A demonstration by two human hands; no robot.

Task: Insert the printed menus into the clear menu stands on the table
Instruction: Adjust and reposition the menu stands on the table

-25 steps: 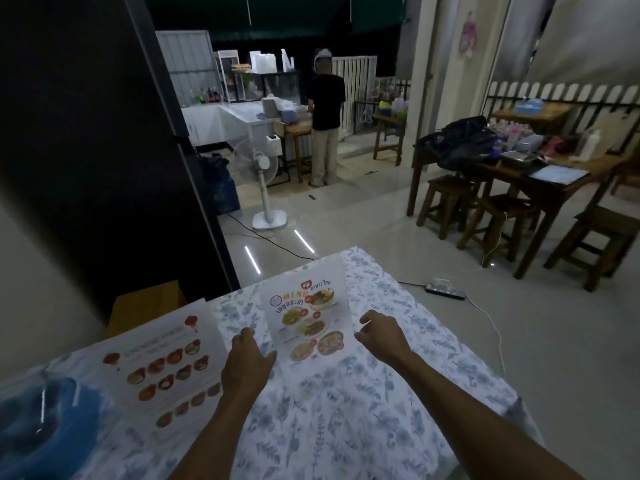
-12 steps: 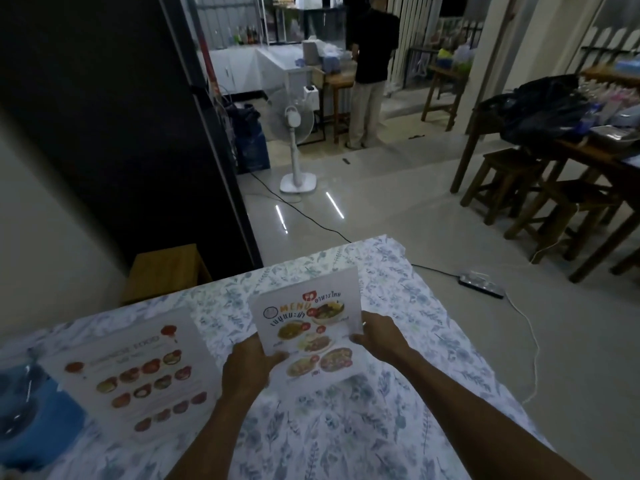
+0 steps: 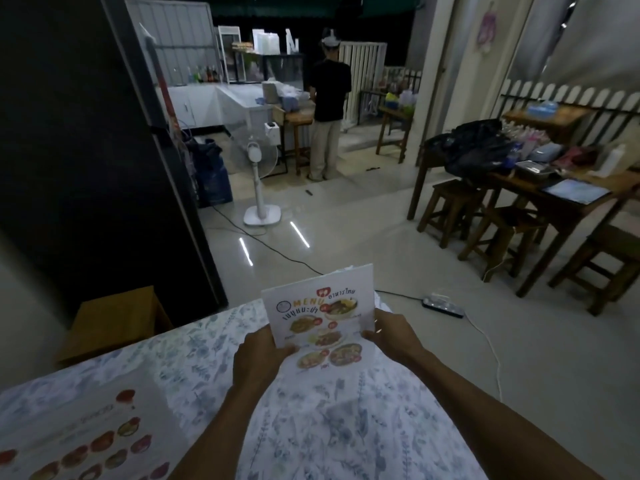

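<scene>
Down in the lower left of the frame, a second printed sheet with red dish photos (image 3: 86, 441) lay flat on the pale floral-patterned tablecloth (image 3: 207, 368). Moving to lower centre, the left hand (image 3: 258, 358) pinched the white printed menu sheet with food pictures (image 3: 322, 317) by its lower left edge, and the right hand (image 3: 393, 336) gripped its right edge, so the sheet stood lifted and tilted above the table's far end. It looked light and fairly stiff, likely slick, best held by its side edges; whether a clear stand already sleeved it was not discernible. Beyond: glossy pale floor, a white pedestal fan (image 3: 258, 161) at centre, dark wooden stools (image 3: 485, 220) at right.
</scene>
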